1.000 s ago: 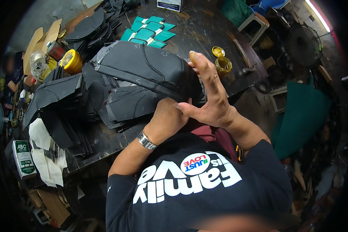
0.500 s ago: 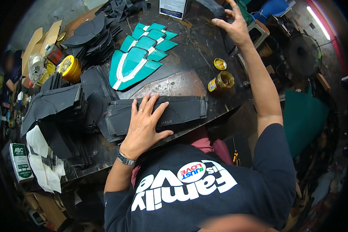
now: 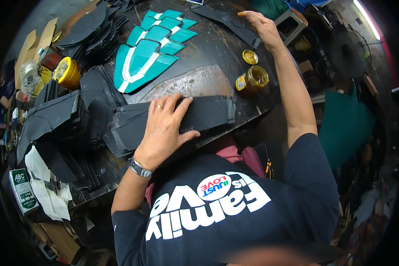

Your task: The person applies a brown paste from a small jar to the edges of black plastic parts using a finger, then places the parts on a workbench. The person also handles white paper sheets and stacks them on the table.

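My left hand [image 3: 164,119] lies spread, with a ring and a metal watch, on a stack of black sheet pieces [image 3: 208,113] at the table's near edge. Up at the far right, my right hand [image 3: 264,30] has its fingers stretched out, one tip orange-coloured; whether that is a stain or a small cover is unclear. Beside it a curved black strip [image 3: 228,23] rests on the table. Overlapping green pieces with white bands [image 3: 144,60] lie beyond my left hand. An open jar of amber glue [image 3: 252,80] stands right of the stack, its yellow-smeared lid [image 3: 250,56] just beyond it.
Piles of black cut pieces [image 3: 53,117] cover the table's left side. A yellow tub [image 3: 68,73], an opened cardboard box [image 3: 31,55] and a green-and-white carton [image 3: 23,190] stand farther left. Green sheet material [image 3: 346,128] hangs at the right, near a fan [image 3: 348,55].
The curved black strip has come down onto the table by my right hand, which is lower in the picture. The view has shifted slightly. My left hand stays on the stack.
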Demonstrator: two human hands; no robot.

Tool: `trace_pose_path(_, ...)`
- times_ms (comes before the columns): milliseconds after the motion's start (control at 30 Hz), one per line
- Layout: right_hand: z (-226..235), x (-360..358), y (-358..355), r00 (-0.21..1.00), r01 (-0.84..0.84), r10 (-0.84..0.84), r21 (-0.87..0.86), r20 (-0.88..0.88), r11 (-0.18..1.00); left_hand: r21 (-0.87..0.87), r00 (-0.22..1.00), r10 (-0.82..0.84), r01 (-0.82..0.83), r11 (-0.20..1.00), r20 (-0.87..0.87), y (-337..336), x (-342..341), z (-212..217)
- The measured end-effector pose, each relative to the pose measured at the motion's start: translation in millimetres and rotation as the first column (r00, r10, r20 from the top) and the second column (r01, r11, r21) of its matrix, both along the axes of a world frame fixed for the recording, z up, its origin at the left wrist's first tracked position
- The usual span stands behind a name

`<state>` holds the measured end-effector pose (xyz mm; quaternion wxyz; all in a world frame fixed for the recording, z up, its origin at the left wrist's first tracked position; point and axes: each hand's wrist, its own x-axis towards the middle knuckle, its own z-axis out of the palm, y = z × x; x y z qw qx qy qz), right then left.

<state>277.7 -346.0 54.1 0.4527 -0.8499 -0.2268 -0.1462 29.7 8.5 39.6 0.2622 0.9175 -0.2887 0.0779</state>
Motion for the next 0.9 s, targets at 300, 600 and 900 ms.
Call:
trace_pose_path(300, 29.2, -164.3, -11.1, 0.999, 0.001, 0.014, -0.319, 0.046, 0.948, 0.079, 0.985, 0.090, -0.079, 0.994, -0.150, -13.9, -9.3, 14.4)
trace_pose_path(600, 8.9, -173.7, -2.4, 0.967, 0.203, -0.030, -0.689, 0.255, 0.696, -0.420, 0.870, -0.375, 0.225, 0.879, -0.319, -17.0, -50.9, 67.7)
trace_pose_path(900, 2.4, -217.5, 7.8, 0.882, 0.403, -0.218, -0.427, 0.418, 0.810, -0.634, 0.554, -0.471, -0.140, 0.761, -0.687, -21.0, -15.3, 25.9)
